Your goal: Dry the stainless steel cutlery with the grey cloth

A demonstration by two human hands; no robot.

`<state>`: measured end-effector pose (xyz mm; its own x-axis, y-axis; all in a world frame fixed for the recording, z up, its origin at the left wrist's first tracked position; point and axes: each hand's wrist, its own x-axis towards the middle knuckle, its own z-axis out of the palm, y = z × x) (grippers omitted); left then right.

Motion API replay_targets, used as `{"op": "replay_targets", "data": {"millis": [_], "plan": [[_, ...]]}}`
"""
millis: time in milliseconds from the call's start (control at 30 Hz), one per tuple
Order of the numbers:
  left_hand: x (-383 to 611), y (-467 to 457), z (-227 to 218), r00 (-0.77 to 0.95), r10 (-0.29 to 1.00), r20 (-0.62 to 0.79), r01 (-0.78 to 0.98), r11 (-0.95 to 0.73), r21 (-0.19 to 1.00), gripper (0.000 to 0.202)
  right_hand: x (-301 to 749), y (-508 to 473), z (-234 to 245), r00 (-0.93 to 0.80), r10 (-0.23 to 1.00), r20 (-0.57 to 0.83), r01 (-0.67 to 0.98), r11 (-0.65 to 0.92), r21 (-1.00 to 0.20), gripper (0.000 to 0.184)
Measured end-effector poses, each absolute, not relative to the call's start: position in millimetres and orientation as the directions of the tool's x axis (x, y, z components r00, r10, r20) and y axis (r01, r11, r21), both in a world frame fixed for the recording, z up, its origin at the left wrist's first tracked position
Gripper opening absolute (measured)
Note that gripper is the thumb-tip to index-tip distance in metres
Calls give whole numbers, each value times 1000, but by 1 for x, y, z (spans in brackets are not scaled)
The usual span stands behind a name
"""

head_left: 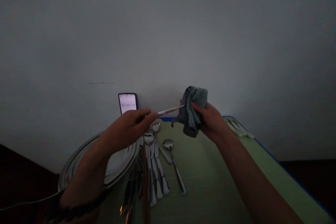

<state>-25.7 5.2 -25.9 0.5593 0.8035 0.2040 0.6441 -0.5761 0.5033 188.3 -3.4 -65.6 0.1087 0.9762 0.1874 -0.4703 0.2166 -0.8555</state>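
Green Table (204, 175) Held a Cutlery Spread (158, 185)

Nested metal dishes (126, 166) sat at left. Above the table, the right hand (211, 117) gripped a grey-green cloth (196, 112); the left hand (128, 126) grasped a slim utensil (170, 110), seemingly metal in the dimness, its end against the cloth. A lone spoon (176, 168) lay below.

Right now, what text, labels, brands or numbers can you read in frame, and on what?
"00:03.17": lit screen of the phone; separators faint.
Smaller marks on that screen: too small to read.
Cloth, held metal utensil and cutlery on the table: no lettering I can make out.
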Motion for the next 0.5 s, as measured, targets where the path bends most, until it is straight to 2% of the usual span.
{"op": "replay_targets", "data": {"millis": [100, 267, 400, 500], "plan": [[-25, 8, -27, 501, 819, 281, 661, -571, 487, 38, 202, -6, -65, 35, 982, 187, -344, 188, -920, 19], [-22, 11, -32, 534, 800, 276, 665, -598, 447, 42, 213, -8, -67, -29, 975, 220, -101, 216, -971, 21], [-23, 12, -34, 564, 789, 243, 670, -609, 425, 43, 216, -10, -64, -71, 975, 209, 162, 218, -962, 22], [-24, 12, -33, 569, 787, 237, 671, -612, 419, 43, 218, -13, -62, -132, 970, 205, 247, 233, -941, 19]]}}
